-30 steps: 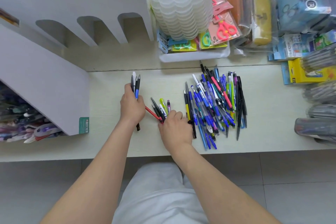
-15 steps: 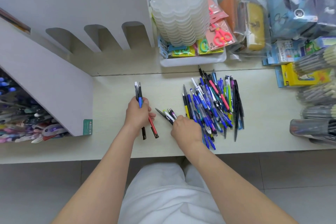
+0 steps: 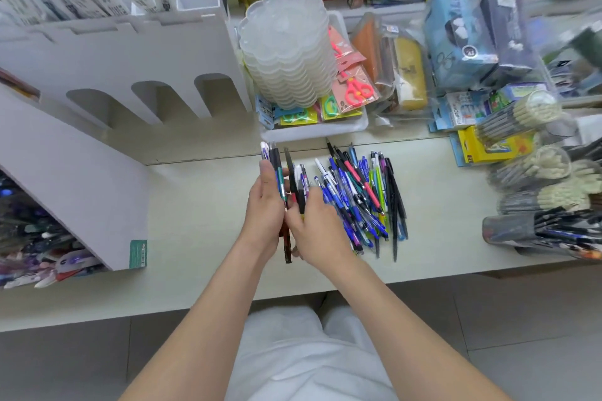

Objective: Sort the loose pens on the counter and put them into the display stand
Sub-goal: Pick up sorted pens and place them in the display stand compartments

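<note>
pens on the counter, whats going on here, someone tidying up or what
A person is sorting pens at a white counter. The left hand holds a bunch of pens, and the right hand grips a smaller cluster right beside it. A big pile of loose pens lies on the counter just right of the hands, not yet sorted. The display stand at the left already has pens in it.

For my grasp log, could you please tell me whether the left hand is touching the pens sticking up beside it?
Touching. The head view shows the left hand gripping a bunch of pens, with its thumb pressed against their barrels.
</note>
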Available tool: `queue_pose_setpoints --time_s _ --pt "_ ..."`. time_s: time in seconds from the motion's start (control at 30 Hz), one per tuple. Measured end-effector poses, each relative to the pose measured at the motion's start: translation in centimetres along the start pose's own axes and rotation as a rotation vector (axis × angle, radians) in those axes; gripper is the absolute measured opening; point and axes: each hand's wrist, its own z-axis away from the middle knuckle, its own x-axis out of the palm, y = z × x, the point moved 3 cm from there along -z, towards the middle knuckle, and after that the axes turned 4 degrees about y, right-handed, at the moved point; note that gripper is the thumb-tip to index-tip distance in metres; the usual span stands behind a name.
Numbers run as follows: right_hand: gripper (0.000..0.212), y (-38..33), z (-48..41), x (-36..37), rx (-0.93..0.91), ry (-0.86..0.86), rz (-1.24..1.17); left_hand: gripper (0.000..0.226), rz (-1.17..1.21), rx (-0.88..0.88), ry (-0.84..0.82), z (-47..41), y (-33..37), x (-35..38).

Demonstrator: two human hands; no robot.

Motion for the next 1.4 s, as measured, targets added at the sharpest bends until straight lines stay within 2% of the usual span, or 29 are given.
queue_pose_setpoints --time_s 0.07,0.17,0.27,0.33,0.43,0.5,0.57,0.6,0.7,0.73,0.77,0.83,0.9,0.97,1.07,1.13,1.17,1.23,1.27,1.33,1.4 --pt "0.028 -0.2 0.3 -1.2 -0.046 -0.017 0.123 0.082 -0.061 0.007 -0.066 0.2 0.8 1.0" --pt "0.031 -0.6 0.5 -3.1 -0.065 -0.050 0.252 0.049 -0.138 -0.032 -0.138 0.8 1.6 2.3" --pt "0.028 -1.4 0.8 -4.8 -0.071 -0.084 0.284 0.017 -0.002 -0.109 -0.146 1.6 2.1 3.4" --pt "0.028 -1.9 1.3 -6.2 -0.073 -0.072 0.226 0.013 0.083 -0.151 -0.097 1.8 2.3 3.9" --pt "0.025 -1.9 2.3 -8.4 -0.022 -0.067 -0.039 0.018 0.165 -0.194 -0.003 1.8 2.9 4.5" --pt "0.023 -1.1 3.0 -9.5 0.047 0.041 -0.228 0.015 0.220 -0.148 0.071 1.6 3.6 4.6" --pt "0.038 0.0 3.7 -9.9 0.156 0.208 -0.335 0.011 0.244 -0.049 0.136 1.5 4.4 4.8" --pt "0.041 0.4 4.0 -9.6 0.273 0.220 -0.453 0.012 0.240 0.004 0.153 1.7 4.7 5.0" --pt "0.041 0.4 4.5 -7.2 0.701 -0.021 -1.174 0.016 0.130 0.180 0.183 3.7 6.0 5.9" --pt "0.040 -0.1 4.5 -6.8 0.740 -0.071 -1.336 0.019 0.072 0.237 0.187 4.6 6.3 6.3" --pt "0.038 -0.4 4.3 -6.5 0.728 -0.069 -1.422 0.024 0.028 0.286 0.183 5.5 6.5 6.6" --pt "0.034 -0.7 4.2 -6.4 0.690 -0.024 -1.434 0.036 -0.009 0.360 0.154 7.0 6.7 7.2" --pt "0.036 -1.4 4.1 -6.7 0.626 -0.055 -1.462 0.045 -0.050 0.401 0.125 8.0 6.8 7.7" --pt "0.038 -2.1 4.1 -7.3 0.570 -0.086 -1.487 0.043 -0.078 0.415 0.105 8.6 7.0 8.1" --pt "0.042 -2.9 4.4 -8.2 0.456 -0.099 -1.554 0.026 -0.134 0.377 0.098 9.1 7.2 8.8" --pt "0.044 -2.6 4.9 -8.8 0.411 -0.111 -1.480 0.012 -0.160 0.348 0.063 9.2 7.3 9.1" --pt "0.044 -2.1 5.0 -9.1 0.405 -0.085 -1.370 0.008 -0.169 0.338 0.038 9.1 7.4 9.1" --pt "0.045 -0.6 5.2 -10.1 0.398 -0.010 -1.122 0.011 -0.218 0.331 -0.020 8.8 7.5 9.0" --pt "0.044 0.1 5.1 -10.8 0.399 0.035 -1.072 0.012 -0.245 0.319 -0.062 8.7 7.5 8.9" --pt "0.040 0.7 4.8 -12.5 0.335 0.074 -1.144 0.014 -0.246 0.258 -0.161 9.0 7.2 8.8" --pt "0.036 0.2 4.5 -14.2 0.208 0.043 -1.157 0.016 -0.216 0.182 -0.252 9.4 6.6 8.8"
